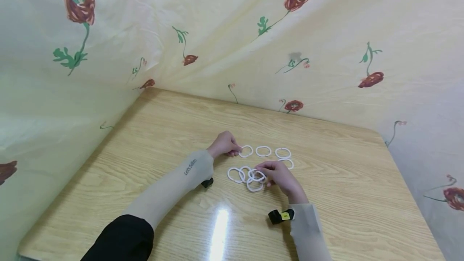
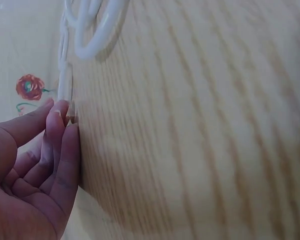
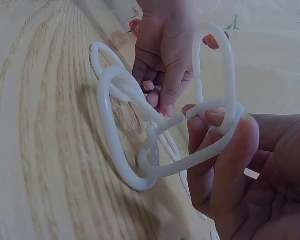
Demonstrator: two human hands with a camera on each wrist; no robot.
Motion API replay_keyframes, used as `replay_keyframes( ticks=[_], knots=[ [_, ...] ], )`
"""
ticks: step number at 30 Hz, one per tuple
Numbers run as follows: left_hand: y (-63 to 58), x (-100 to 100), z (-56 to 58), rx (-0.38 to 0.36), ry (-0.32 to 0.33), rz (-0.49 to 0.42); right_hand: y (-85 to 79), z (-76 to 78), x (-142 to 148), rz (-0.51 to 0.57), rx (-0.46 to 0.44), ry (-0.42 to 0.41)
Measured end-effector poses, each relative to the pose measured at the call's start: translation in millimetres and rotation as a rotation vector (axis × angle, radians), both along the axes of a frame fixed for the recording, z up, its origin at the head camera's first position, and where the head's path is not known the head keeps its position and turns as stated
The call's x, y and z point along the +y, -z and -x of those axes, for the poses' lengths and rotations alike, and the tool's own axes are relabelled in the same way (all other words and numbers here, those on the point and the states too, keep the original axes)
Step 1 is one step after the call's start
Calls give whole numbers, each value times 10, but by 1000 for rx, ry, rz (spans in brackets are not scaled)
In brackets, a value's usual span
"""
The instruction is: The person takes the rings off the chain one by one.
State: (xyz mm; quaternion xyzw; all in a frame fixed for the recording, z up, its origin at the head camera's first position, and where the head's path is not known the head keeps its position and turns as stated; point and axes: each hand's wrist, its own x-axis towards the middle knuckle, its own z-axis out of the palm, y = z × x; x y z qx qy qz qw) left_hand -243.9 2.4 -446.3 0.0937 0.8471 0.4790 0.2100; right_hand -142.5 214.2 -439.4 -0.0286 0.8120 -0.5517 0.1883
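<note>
My left hand (image 1: 225, 144) pinches the near end of a white oval plastic link (image 2: 62, 84) between thumb and fingertips, low at the tabletop. My right hand (image 1: 280, 176) holds another white C-shaped link (image 3: 190, 161) by thumb and fingers; its small gap shows in the right wrist view. Through that link passes an upright link (image 3: 231, 75), also with a gap in its side. Further links (image 3: 106, 125) hang joined from the held one and reach down to the table, forming a short chain that trails left in the head view.
Beyond the chain, loose links (image 1: 270, 151) lie in a row on the wooden table (image 1: 348, 180), one (image 1: 293, 164) nearer my right hand. A flowered curtain (image 1: 217, 31) rises behind the table. Small black wrist cameras (image 1: 276, 217) sit at both sleeves.
</note>
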Motion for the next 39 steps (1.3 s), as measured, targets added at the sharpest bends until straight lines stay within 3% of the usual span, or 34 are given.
replay_keyframes(
  ticks=[6,17,22,31,39],
  knots=[
    [6,0,-1,3,13,-9,13,9,4,-2,1,5],
    [-65,-155,-20,1,15,-128,-2,22,19,13,16,-5],
    [-159,-233,-31,13,-15,-167,2,25,33,19,7,3],
    [-336,-329,-149,-16,-132,-286,-18,25,33,30,5,8],
    [-312,-356,-222,-5,-148,-326,-24,28,13,20,3,37]
  ],
)
